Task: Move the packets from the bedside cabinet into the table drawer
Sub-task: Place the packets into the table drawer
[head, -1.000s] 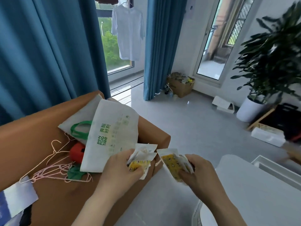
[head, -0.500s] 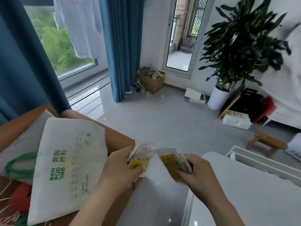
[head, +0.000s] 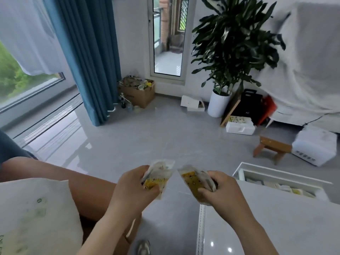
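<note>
My left hand (head: 132, 192) grips a bunch of white and yellow packets (head: 158, 178) over the gap between the brown bedside cabinet (head: 86, 188) and the white table (head: 266, 223). My right hand (head: 222, 194) holds another bunch of the same packets (head: 193, 181) just above the table's near left corner. The two bunches are close but apart. The table drawer (head: 281, 178) stands pulled open at the right, with several white and yellow packets lying inside it.
A white cloth bag (head: 36, 214) lies on the cabinet at lower left. On the grey floor stand a small wooden stool (head: 272, 148), a white appliance (head: 314, 146), a foam box (head: 239, 126), a potted plant (head: 220, 103) and a cardboard box (head: 138, 92). Blue curtains (head: 86, 52) hang at the left.
The view has swung right, away from the cabinet towards the table. Both hands, still holding packets, have come along, and the open drawer now shows its contents.
</note>
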Demonstrator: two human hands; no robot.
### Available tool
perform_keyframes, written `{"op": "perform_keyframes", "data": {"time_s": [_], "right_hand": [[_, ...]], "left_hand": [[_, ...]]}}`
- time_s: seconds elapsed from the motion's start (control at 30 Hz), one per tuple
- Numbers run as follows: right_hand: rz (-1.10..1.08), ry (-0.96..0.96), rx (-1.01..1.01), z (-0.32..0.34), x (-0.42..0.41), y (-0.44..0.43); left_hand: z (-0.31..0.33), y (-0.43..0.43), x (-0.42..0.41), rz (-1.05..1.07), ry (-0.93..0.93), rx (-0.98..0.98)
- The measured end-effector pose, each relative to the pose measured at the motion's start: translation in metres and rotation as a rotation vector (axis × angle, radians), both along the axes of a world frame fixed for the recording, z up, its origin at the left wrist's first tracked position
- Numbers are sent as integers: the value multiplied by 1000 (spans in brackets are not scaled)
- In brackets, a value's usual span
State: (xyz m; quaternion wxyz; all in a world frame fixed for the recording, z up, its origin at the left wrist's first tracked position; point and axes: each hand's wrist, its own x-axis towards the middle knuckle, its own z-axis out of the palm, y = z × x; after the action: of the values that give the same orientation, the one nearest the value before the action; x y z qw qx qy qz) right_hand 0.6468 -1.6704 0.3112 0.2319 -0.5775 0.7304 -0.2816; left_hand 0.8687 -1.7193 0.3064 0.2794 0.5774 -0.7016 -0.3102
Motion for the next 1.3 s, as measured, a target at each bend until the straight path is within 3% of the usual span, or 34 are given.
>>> {"op": "perform_keyframes", "data": {"time_s": [0.7, 1.3], "right_hand": [[-407, -113, 161, -13, -80, -236], [-594, -73, 139, -37, -260, -422]], "left_hand": [[-19, -313, -112, -346, 36, 27], [-25, -539, -301, -511, -50, -9]]}}
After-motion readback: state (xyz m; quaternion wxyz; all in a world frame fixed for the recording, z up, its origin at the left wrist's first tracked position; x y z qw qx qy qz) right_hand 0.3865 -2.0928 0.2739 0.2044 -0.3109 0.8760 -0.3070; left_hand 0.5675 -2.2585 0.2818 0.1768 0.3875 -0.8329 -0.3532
